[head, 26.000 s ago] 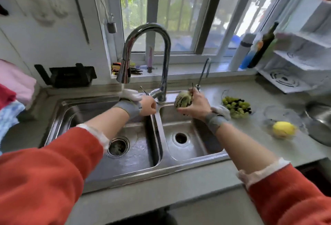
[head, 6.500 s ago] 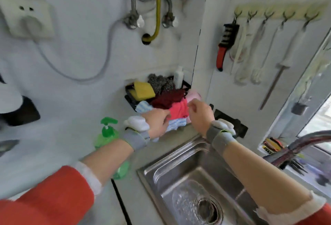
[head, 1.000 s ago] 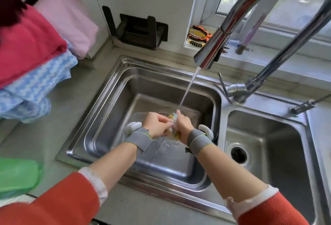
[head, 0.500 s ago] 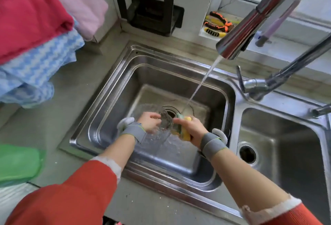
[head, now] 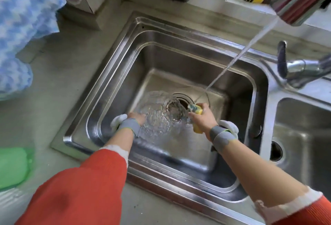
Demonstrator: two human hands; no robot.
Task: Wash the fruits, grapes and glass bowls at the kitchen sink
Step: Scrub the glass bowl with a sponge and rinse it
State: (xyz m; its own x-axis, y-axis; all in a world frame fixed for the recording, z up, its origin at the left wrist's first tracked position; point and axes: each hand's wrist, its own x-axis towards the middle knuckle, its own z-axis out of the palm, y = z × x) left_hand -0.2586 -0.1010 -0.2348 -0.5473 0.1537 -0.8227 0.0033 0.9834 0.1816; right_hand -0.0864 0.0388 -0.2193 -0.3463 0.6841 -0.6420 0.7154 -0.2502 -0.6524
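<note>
1. The glass bowl (head: 157, 115) is lying tilted on its side in the left basin of the sink (head: 111, 74), its base turned toward the drain (head: 184, 100). The left hand (head: 136, 118) is steadying the bowl at its near rim; the exact lie of its fingers cannot be told through the wet glass.
2. The right hand (head: 202, 119) is gripping a yellow sponge (head: 196, 112), fingers curled round it, and is holding it against the right side of the bowl.
3. Slip risk: the bowl is wet and is being supported by one hand only. Scrubbing pressure from the sponge is likely to roll or skid the glass across the steel floor of the basin.
4. Impact risk: if the left hand is losing its hold, the bowl is likely to strike the basin wall or drain rim, and it may chip or crack.
5. Rinse risk: the water stream (head: 238, 54) from the faucet (head: 300, 0) is landing beside the right hand, behind the bowl, not inside it. Soap residue may be remaining on the glass unless the bowl is brought under the flow.
6. Splash risk: water striking the hand and sponge is likely to be spraying toward the red sleeves (head: 86, 185) and the counter (head: 59, 102).
7. No fruit or grapes are showing in this view.
</note>
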